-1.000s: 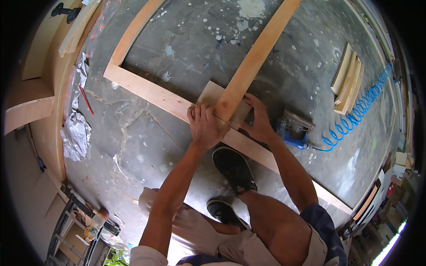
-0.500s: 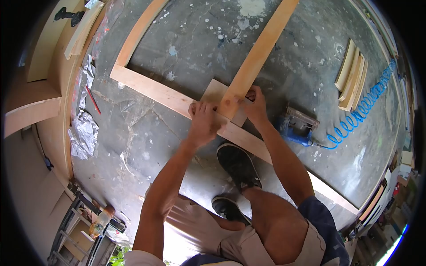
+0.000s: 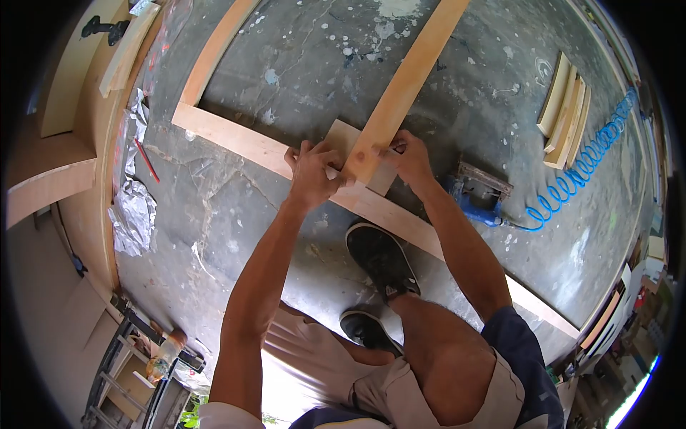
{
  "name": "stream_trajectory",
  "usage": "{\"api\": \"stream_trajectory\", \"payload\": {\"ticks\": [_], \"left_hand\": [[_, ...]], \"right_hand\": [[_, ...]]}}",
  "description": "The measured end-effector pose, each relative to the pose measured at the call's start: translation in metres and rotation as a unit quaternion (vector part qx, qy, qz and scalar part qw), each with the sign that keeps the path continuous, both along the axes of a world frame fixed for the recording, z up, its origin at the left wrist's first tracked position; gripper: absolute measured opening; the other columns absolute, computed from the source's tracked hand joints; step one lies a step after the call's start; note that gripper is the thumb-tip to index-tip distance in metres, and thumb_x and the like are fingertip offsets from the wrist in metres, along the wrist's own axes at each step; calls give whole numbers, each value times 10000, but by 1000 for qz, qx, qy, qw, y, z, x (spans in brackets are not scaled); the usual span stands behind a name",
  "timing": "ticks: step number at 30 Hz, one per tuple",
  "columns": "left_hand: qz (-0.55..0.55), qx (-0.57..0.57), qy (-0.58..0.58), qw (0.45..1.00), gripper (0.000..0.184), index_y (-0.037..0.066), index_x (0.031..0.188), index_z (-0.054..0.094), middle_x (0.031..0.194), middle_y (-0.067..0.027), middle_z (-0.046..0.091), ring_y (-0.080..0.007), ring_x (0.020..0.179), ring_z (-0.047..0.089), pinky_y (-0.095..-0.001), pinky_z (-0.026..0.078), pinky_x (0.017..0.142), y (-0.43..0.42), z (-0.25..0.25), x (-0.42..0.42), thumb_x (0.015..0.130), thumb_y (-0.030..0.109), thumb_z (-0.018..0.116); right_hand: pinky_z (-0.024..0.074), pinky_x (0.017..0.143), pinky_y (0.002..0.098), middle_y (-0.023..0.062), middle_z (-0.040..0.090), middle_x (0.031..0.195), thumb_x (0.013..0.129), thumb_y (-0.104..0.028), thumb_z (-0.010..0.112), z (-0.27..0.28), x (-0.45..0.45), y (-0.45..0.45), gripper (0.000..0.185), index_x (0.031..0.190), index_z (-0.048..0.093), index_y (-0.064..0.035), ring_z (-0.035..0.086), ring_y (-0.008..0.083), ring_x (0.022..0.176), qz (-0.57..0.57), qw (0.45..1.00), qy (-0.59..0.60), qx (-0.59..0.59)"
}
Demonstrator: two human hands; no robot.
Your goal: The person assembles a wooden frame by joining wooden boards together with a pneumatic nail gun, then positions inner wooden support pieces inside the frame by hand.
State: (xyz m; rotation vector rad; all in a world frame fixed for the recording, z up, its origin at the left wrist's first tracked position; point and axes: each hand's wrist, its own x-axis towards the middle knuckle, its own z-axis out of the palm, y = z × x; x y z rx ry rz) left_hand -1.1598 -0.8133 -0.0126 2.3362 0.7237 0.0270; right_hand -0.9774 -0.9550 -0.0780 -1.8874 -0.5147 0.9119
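A long wooden strip (image 3: 407, 82) meets a crosswise wooden board (image 3: 243, 141) end to side on the floor. Under the joint lies a short wooden piece (image 3: 344, 137), its ends showing on both sides of the strip. My left hand (image 3: 312, 174) is closed over the crosswise board, fingers bent across it and thumb side near the strip's end. On the other side, my right hand (image 3: 409, 163) pinches the strip's right edge, above the short piece's other end. The undersides of both grips are hidden.
A blue nail gun (image 3: 477, 204) lies right of my right hand, joined to a coiled blue air hose (image 3: 582, 168). Several short wooden pieces (image 3: 564, 111) lie beyond. Crumpled foil (image 3: 134, 214), a red pencil (image 3: 147, 160) and a black drill (image 3: 106, 28) are at left. My shoe (image 3: 381, 256) is near the board.
My left hand has slid left along the crosswise board, its fingers a little more spread. My right hand stays at the strip's edge. The whole view has shifted slightly.
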Motion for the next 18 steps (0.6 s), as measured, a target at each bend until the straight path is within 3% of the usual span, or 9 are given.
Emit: {"api": "stream_trajectory", "payload": {"ticks": [9, 11, 12, 14, 18], "left_hand": [[16, 12, -18, 1000, 388, 122, 727, 632, 901, 2, 560, -245, 1007, 489, -477, 252, 896, -4, -10, -12, 580, 340, 917], [-27, 42, -60, 997, 457, 119, 889, 664, 991, -30, 575, -260, 1084, 490, -484, 252, 930, -4, -12, -17, 574, 326, 921], [-27, 42, -60, 997, 457, 119, 889, 664, 991, -30, 575, -260, 1084, 490, -484, 252, 930, -3, -7, -19, 574, 326, 921], [-110, 41, -54, 992, 663, 89, 1106, 630, 1139, -79, 560, -290, 1175, 471, -497, 257, 989, 0, 2, -25, 547, 278, 931], [-178, 53, -11, 982, 808, 61, 1227, 560, 1245, -120, 517, -329, 1239, 440, -510, 253, 1048, 4, -3, -36, 523, 213, 926]], "right_hand": [[516, 867, 383, 131, 659, 989, 651, -374, 899, -1, -5, -2, 522, 967, 708, -5, 649, 255, 919, 8, 998, -64, -20], [497, 893, 405, 130, 639, 1023, 657, -403, 895, 7, -5, -1, 543, 990, 708, -16, 629, 266, 980, 29, 996, -71, -50], [497, 893, 405, 130, 639, 1023, 657, -403, 895, 8, -5, -1, 543, 990, 708, -16, 629, 266, 980, 29, 996, -71, -50], [473, 920, 396, 123, 621, 1048, 664, -405, 897, 10, -8, -2, 543, 1008, 709, -29, 608, 267, 1016, 23, 994, -82, -65], [457, 940, 374, 100, 601, 1062, 679, -364, 900, 11, -7, -5, 503, 1012, 711, -39, 584, 247, 1031, 23, 996, -67, -58]]}}
